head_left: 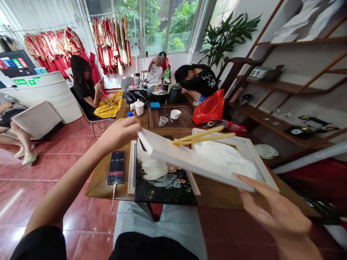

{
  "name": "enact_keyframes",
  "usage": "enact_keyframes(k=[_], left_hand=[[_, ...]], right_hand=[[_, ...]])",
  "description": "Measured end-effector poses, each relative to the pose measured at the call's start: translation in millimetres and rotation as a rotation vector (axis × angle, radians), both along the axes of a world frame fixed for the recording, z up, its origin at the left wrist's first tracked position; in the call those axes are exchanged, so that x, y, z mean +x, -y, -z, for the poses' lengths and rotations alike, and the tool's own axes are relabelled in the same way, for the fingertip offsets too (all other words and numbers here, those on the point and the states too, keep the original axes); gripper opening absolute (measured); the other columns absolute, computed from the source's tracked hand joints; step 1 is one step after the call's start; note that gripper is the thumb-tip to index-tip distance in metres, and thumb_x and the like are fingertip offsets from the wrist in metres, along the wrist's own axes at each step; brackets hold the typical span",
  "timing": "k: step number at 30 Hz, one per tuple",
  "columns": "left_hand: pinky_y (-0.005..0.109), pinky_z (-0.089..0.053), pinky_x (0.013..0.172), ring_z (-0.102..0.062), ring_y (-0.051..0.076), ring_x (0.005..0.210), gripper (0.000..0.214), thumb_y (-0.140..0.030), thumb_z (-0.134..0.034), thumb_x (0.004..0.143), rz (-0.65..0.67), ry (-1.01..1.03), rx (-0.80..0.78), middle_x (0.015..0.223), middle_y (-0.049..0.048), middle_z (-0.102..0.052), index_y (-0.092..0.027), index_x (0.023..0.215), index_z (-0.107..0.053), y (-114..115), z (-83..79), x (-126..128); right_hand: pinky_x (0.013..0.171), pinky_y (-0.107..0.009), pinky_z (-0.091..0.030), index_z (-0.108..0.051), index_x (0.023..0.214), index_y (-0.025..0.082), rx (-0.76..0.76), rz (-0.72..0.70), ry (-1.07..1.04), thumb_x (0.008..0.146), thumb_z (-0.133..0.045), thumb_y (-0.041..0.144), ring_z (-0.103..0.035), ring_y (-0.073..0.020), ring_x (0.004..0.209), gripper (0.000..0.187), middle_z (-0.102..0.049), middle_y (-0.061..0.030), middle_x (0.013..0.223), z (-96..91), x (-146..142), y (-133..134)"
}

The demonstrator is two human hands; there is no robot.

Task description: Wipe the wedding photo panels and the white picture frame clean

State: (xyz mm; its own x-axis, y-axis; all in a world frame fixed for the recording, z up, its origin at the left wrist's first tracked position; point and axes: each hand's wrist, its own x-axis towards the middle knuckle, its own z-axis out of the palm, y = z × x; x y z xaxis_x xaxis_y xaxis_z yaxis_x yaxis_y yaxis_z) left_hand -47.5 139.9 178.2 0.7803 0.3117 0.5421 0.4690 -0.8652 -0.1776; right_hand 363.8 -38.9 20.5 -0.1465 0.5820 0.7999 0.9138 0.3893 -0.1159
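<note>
I hold a white picture frame [189, 159] tilted in the air above the low wooden table [217, 195]. My left hand [119, 131] grips its far left corner, fingers closed on the edge. My right hand [271, 206] supports its near right edge from below with fingers partly spread. White cloth [225, 155] lies inside the frame, and a pair of yellow chopsticks [203, 136] rests across its top. Beneath the frame lies a dark photo print [165, 186] on the table. A phone [116, 167] showing a timer lies to its left, with a cable attached.
A tea tray with a white teapot [139, 107], a bowl [175, 114], a kettle [175, 92] and a red plastic bag [210, 107] fills the far table. Several people sit around. Wooden shelves [292, 86] stand at the right, racks of red garments [54, 47] at the back.
</note>
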Motion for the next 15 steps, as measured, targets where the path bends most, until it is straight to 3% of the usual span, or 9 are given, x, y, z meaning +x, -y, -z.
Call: enact_keyframes(k=[3,5,10,15], left_hand=[[0.039,-0.051,0.102,-0.064,0.015,0.1,0.018,-0.015,-0.043,0.104,-0.027,-0.089,0.178,0.106,0.002,-0.068,-0.023,0.105,-0.059,13.5,30.9,-16.8],[0.039,-0.046,0.11,-0.064,0.013,0.101,0.018,-0.015,-0.042,0.105,-0.05,-0.127,0.241,0.106,-0.0014,-0.068,-0.025,0.105,-0.056,22.1,51.4,-25.3],[0.037,-0.047,0.109,-0.064,0.015,0.111,0.012,-0.016,-0.045,0.105,-0.084,-0.086,0.273,0.111,0.0019,-0.068,-0.023,0.103,-0.055,37.2,95.2,-35.9],[0.035,-0.049,0.107,-0.064,0.014,0.111,0.017,-0.017,-0.042,0.106,-0.17,-0.105,0.234,0.112,0.0019,-0.069,-0.023,0.103,-0.058,44.3,123.1,-37.7]], right_hand=[[0.077,-0.029,-0.061,-0.03,0.162,0.024,0.072,-0.166,0.214,0.098,-0.053,0.012,-0.076,-0.0207,0.089,0.069,-0.077,-0.0052,0.115,5.4,-4.9,-2.4],[0.081,-0.029,-0.061,-0.025,0.163,0.017,0.089,-0.178,0.284,0.097,-0.051,0.006,-0.076,-0.0206,0.093,0.073,-0.076,-0.0094,0.119,12.8,-9.3,-2.6],[0.092,-0.032,-0.061,-0.03,0.159,0.004,0.167,-0.207,0.373,0.09,-0.059,-0.002,-0.073,-0.0245,0.107,0.076,-0.072,-0.0198,0.125,29.8,-18.0,-1.0],[0.094,-0.04,-0.061,-0.033,0.153,-0.008,0.18,-0.238,0.477,0.09,-0.055,-0.004,-0.066,-0.0338,0.121,0.067,-0.069,-0.0293,0.123,41.3,-22.0,1.3]])
